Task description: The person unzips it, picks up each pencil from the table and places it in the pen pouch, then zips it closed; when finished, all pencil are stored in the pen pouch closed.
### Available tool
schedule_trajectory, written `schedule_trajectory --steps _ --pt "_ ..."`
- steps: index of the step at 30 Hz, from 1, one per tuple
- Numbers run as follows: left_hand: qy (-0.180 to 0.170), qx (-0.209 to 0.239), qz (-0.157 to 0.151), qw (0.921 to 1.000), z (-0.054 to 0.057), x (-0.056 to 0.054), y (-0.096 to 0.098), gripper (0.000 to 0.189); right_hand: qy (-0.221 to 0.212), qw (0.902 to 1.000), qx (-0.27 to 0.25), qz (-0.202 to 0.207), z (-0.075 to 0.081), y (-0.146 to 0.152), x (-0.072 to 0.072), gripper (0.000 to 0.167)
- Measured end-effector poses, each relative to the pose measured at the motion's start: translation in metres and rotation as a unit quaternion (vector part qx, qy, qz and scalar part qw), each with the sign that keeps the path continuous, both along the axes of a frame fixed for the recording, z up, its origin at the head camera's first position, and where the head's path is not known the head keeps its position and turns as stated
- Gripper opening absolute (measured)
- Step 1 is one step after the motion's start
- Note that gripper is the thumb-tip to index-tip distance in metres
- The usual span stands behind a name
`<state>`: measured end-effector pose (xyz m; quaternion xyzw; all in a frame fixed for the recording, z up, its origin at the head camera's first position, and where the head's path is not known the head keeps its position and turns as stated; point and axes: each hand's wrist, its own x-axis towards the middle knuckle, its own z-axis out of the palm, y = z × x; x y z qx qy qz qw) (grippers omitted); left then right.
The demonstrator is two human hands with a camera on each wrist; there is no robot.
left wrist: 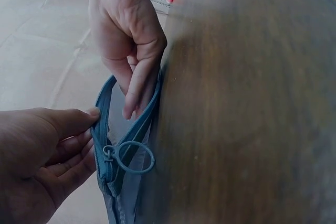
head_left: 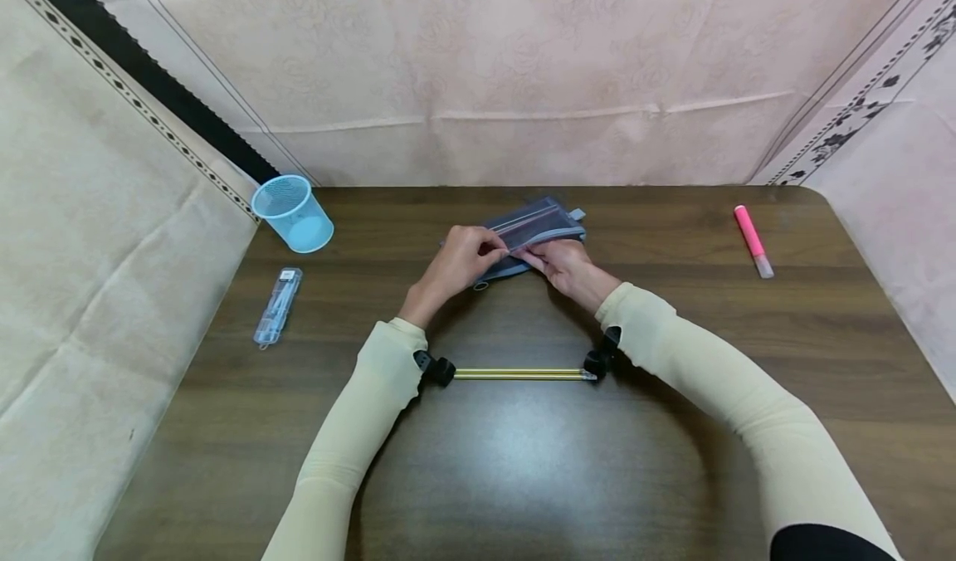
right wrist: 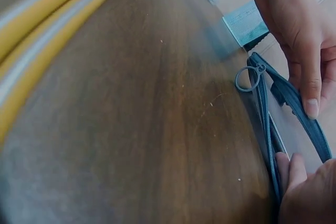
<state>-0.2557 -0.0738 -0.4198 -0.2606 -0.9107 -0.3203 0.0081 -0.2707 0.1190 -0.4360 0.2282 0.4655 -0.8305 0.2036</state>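
A dark blue zip pouch [head_left: 526,225] is held at the far middle of the table, its zipper undone and its mouth spread. My left hand [head_left: 465,258] pinches one zipped edge between thumb and fingers, near the zipper's ring pull [left wrist: 135,157]. Fingers of my right hand [head_left: 563,262] reach into the pouch's mouth, as the left wrist view shows. In the right wrist view a thin pale line runs inside the pouch to these fingertips [right wrist: 297,165]; whether they pinch anything is unclear. Most of the pouch's inside is hidden.
At the left stand a light blue mesh cup [head_left: 293,212] and, nearer, a flat clear-blue plastic case [head_left: 278,308]. Yellow striped pencil-like rods [head_left: 519,374] lie between my forearms. A pink marker [head_left: 753,240] lies far right. Pale cloth [head_left: 523,88] hangs behind the table.
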Motion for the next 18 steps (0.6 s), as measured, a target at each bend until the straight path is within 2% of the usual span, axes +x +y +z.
schedule_trajectory --steps 4,9,12,14,15,16,17,18 --pt "0.000 0.000 0.000 1.0000 0.000 0.000 0.001 0.017 -0.001 0.9997 -0.014 0.019 0.002 0.000 0.009 0.051" --pt "0.016 0.006 -0.009 0.9998 0.001 0.000 0.000 0.017 -0.005 0.9976 -0.032 0.061 0.009 -0.002 0.034 0.042" --pt "0.024 0.011 -0.014 0.9996 0.002 0.000 -0.001 0.016 0.008 0.9941 -0.019 0.107 0.015 -0.006 0.054 0.041" --pt "0.025 0.013 -0.015 0.9995 0.003 0.001 -0.002 0.016 0.043 0.9863 0.021 0.158 0.018 -0.008 0.066 0.039" --pt "0.026 0.014 -0.015 0.9995 0.003 0.001 -0.002 0.016 0.075 0.9771 0.054 0.192 0.020 -0.009 0.073 0.037" --pt "0.025 0.014 -0.016 0.9994 0.003 0.001 -0.002 0.016 0.120 0.9604 0.098 0.232 0.020 -0.008 0.079 0.035" --pt "0.025 0.014 -0.016 0.9995 0.003 0.001 -0.002 0.016 0.175 0.9335 0.155 0.272 0.021 -0.007 0.085 0.031" --pt "0.024 0.014 -0.018 0.9995 0.003 0.001 -0.002 0.016 0.234 0.8957 0.217 0.310 0.022 -0.006 0.091 0.028"
